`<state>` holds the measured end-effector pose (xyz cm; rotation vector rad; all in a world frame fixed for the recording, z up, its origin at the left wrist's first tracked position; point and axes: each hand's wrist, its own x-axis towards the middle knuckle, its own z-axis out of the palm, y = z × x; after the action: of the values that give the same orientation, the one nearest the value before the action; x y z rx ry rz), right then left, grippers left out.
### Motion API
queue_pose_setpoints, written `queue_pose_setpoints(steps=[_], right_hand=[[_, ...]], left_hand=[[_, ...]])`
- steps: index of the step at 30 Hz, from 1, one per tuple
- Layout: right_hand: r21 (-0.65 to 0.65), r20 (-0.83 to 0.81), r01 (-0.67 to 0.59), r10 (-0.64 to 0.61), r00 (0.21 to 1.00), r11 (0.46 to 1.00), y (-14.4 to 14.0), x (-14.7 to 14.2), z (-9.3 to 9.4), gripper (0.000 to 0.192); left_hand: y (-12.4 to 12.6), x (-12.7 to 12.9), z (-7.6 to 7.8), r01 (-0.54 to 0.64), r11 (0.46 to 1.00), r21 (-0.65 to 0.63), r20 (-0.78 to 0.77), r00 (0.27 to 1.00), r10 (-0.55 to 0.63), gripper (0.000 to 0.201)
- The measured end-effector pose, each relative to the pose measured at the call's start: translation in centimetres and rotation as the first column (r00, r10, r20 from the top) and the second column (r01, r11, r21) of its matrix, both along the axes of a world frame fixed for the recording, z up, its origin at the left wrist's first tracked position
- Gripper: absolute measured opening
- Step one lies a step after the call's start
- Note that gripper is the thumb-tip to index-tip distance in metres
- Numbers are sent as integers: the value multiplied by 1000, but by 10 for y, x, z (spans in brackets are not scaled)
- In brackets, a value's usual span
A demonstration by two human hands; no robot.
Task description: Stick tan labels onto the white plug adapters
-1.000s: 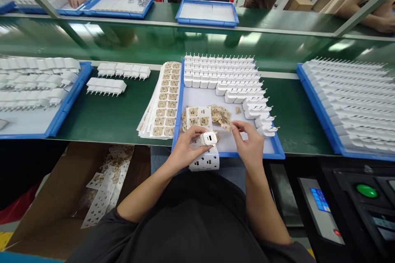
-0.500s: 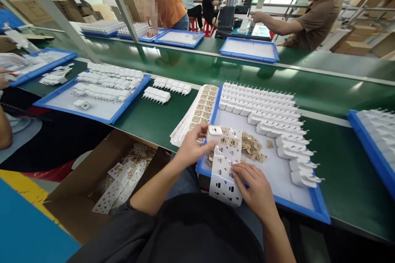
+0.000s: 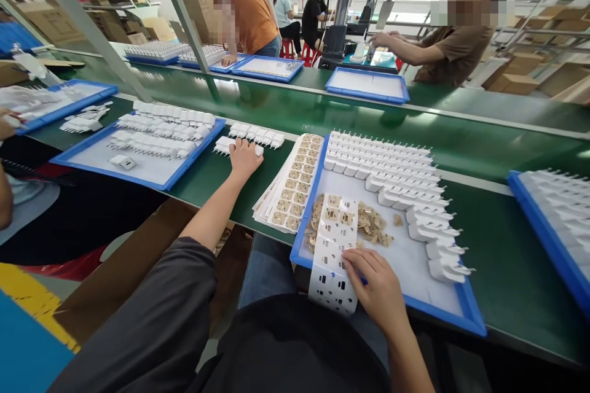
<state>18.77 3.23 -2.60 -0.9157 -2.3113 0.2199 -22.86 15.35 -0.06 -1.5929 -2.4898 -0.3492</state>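
Observation:
My left hand point(image 3: 245, 163) reaches over the short front row of white chargers point(image 3: 224, 145) on the green table. Its fingers close on a white charger point(image 3: 259, 150) at the row's right end. My right hand point(image 3: 375, 279) grips the right edge of a perforated sticker sheet point(image 3: 332, 258) between thumb and fingers. This sheet hangs over the front edge of a blue-rimmed tray point(image 3: 442, 314), with a few tan stickers left at its top. Loose tan pieces point(image 3: 372, 224) lie in the tray beside it. Rows of upright chargers point(image 3: 380, 159) fill the tray's back and right side.
A stack of sticker sheets point(image 3: 288, 193) lies left of my tray. Another blue tray point(image 3: 168, 184) with chargers stands farther left, and one more point(image 3: 548, 239) at the right edge. A cardboard box point(image 3: 124, 264) sits below the table. Co-workers are across the line and at left.
My left hand has moved from above the sticker sheet left and away from me, carrying the charger to the end of the front row. My right hand stays on the sheet.

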Motion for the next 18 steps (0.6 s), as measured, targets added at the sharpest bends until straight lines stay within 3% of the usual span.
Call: queue_pose_setpoints(steps=[3,6,8,11,14,18], right_hand=[[-16,5,28,-28,1000,999,-2,-1,1,12],[-32,4,128,-128,992,991,-3,-2,-1,18],[-56,3,195,-195,981,979,-4,-4,-3,24],[-106,-21,182,-185,982,978,-5,-4,-2,23],[-130,-83,134,-145,986,982,-5,-3,0,25],[-91,-135,102,-114,984,991,-7,0,1,30]], left_hand=[[-9,15,2,13,999,37,31,999,-14,49],[-30,49,7,211,975,64,203,954,-220,38],[-48,79,11,390,918,67,374,843,-385,34],[-69,120,14,569,817,95,533,664,-525,36],[-66,148,15,650,738,182,511,578,-636,44],[-38,168,18,707,678,199,550,492,-675,54]])
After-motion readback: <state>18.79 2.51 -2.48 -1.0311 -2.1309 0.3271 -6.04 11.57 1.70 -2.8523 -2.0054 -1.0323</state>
